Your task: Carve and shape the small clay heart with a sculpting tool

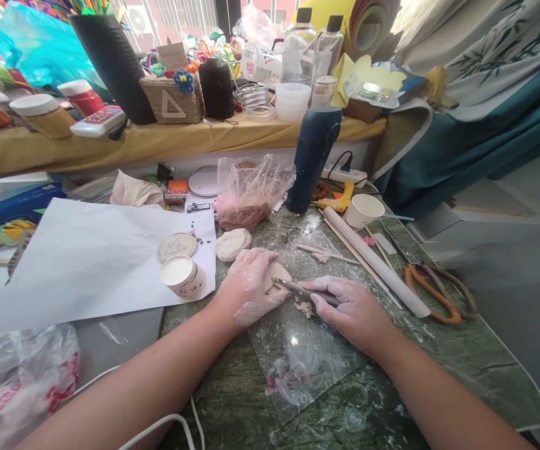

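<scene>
A flat pale clay disc [281, 273] lies on a clear plastic sheet [307, 369], partly covered by my left hand [251, 284]. That hand is dusted white, its fingers curved round the disc's edge and steadying it. My right hand [349, 306] grips a slim carving tool [310, 290], whose tip rests on the disc. Clay scraps [304, 307] lie just below the tool. A lump of white clay [233, 244] sits beyond my left hand. To its left, a round clay piece with a star drawn on it [177, 247] lies on white paper [105, 262].
A paper cup [183, 277] stands on the paper. Behind are a bag of reddish clay [246, 200] and a dark blue bottle [314, 159]. On the right lie a white rolling pin [375, 262], scissors [439, 290] and a yellow glue gun [338, 200]. A white cable [167, 422] crosses near my left forearm.
</scene>
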A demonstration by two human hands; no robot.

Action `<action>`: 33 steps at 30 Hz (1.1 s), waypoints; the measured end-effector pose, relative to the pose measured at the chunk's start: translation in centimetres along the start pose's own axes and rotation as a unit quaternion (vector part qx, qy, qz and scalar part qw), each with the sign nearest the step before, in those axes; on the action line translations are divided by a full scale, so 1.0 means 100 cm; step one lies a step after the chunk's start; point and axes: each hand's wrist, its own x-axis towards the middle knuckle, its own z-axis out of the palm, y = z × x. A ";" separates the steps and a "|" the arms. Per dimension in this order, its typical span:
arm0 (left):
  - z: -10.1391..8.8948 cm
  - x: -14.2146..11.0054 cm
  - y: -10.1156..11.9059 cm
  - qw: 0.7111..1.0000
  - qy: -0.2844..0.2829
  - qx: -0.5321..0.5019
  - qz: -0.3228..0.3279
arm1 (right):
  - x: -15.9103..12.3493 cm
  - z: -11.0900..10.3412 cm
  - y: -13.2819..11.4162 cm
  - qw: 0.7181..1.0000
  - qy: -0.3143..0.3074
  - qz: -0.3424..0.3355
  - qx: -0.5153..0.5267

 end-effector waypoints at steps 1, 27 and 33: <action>0.000 0.000 0.000 1.000 0.000 0.000 -0.001 | 0.000 0.000 0.000 1.000 0.006 0.000 0.000; 0.000 -0.001 0.000 1.000 -0.003 0.001 -0.002 | 0.001 0.004 0.000 0.996 0.073 0.037 -0.032; -0.001 0.001 0.002 1.000 -0.003 0.000 -0.004 | 0.002 0.004 -0.002 0.996 0.072 0.020 -0.040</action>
